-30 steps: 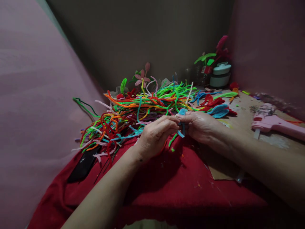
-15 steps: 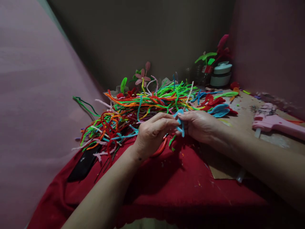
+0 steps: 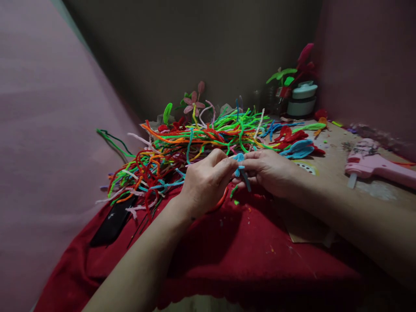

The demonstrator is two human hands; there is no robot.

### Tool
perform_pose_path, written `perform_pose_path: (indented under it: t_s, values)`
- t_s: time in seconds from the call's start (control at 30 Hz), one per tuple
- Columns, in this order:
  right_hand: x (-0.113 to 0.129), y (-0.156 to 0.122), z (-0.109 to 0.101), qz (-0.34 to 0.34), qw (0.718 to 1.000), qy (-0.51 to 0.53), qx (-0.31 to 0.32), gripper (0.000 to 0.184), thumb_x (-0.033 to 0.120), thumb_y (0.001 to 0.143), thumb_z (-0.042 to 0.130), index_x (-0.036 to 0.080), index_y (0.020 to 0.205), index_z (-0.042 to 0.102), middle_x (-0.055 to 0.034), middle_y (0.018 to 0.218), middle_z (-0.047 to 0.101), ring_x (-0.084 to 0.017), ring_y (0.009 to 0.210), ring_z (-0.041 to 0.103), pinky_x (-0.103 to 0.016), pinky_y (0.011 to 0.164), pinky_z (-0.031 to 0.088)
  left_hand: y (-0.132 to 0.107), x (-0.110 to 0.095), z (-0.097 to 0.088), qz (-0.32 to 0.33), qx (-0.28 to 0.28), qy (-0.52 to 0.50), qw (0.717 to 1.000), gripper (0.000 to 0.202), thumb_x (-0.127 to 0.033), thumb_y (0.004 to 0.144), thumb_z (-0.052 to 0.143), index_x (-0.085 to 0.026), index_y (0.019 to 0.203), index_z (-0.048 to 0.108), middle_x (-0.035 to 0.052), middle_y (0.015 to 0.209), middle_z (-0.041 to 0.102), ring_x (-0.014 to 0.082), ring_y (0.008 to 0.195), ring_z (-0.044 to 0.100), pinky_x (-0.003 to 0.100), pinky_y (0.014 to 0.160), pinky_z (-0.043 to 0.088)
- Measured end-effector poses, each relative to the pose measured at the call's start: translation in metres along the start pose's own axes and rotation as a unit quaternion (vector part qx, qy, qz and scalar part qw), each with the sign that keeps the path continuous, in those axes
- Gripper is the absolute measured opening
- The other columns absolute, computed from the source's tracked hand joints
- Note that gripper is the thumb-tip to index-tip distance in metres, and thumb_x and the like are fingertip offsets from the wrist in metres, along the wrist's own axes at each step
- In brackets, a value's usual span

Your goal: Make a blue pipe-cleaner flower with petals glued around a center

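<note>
A light blue pipe cleaner, bent into a small folded shape with one end hanging down, is between my two hands. My left hand pinches it from the left, fingers curled. From the other side my right hand grips it between thumb and fingers. Just behind the hands spreads a tangled heap of pipe cleaners in green, orange, red, yellow and white. Looped light blue petals lie right of the heap beside red looped pieces. A red-orange handle shows partly under my left hand.
A pink glue gun rests on the board at the right. A black phone lies on the red cloth at the left. Pipe-cleaner flowers and a lidded jar stand at the back.
The blue pipe cleaner has been turned and looks more folded, its tail slanting down. My left hand has rotated and its fingers have curled in closer. The view has shifted slightly.
</note>
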State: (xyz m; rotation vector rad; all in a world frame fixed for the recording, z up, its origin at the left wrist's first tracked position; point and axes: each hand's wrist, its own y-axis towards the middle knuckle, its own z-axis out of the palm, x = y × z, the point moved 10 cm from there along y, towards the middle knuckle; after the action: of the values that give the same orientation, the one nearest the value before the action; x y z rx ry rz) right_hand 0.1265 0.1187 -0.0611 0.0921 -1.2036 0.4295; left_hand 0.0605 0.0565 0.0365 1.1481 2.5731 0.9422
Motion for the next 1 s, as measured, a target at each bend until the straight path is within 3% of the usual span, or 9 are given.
perform_pose_path:
  t_s: [0.2,0.47,1.0]
  values:
    - [0.002,0.001,-0.002,-0.017,1.0,-0.018,-0.008,0.006,0.011,0.07,0.064,0.014,0.066,0.06,-0.0001,0.058,0.059,-0.008,0.043,0.052,-0.02,0.04,0.045,0.001,-0.004,0.008,0.004,0.047,0.107,0.993,0.025,-0.029,0.088,0.043,-0.017,0.079,0.063,0.0033,0.076,0.059,0.0101,0.062,0.052,0.022,0.053,0.034]
    - [0.006,-0.003,-0.005,-0.027,0.994,-0.097,-0.035,0.013,0.015,0.067,0.064,0.014,0.055,0.059,0.0021,0.041,0.051,-0.007,0.033,0.043,-0.019,0.033,0.032,0.0,-0.007,0.013,0.018,0.075,0.139,0.987,0.024,-0.026,0.087,0.042,-0.016,0.077,0.062,0.0039,0.075,0.06,0.0112,0.06,0.051,0.024,0.053,0.034]
    - [0.008,-0.003,-0.009,-0.061,0.977,-0.198,-0.055,0.003,0.014,0.064,0.061,0.015,0.062,0.063,0.0016,0.047,0.055,-0.007,0.036,0.042,-0.02,0.034,0.029,-0.003,-0.023,0.023,0.073,0.096,0.164,0.979,0.015,-0.018,0.085,0.044,-0.016,0.079,0.058,0.0035,0.073,0.056,0.0146,0.062,0.051,0.027,0.053,0.034]
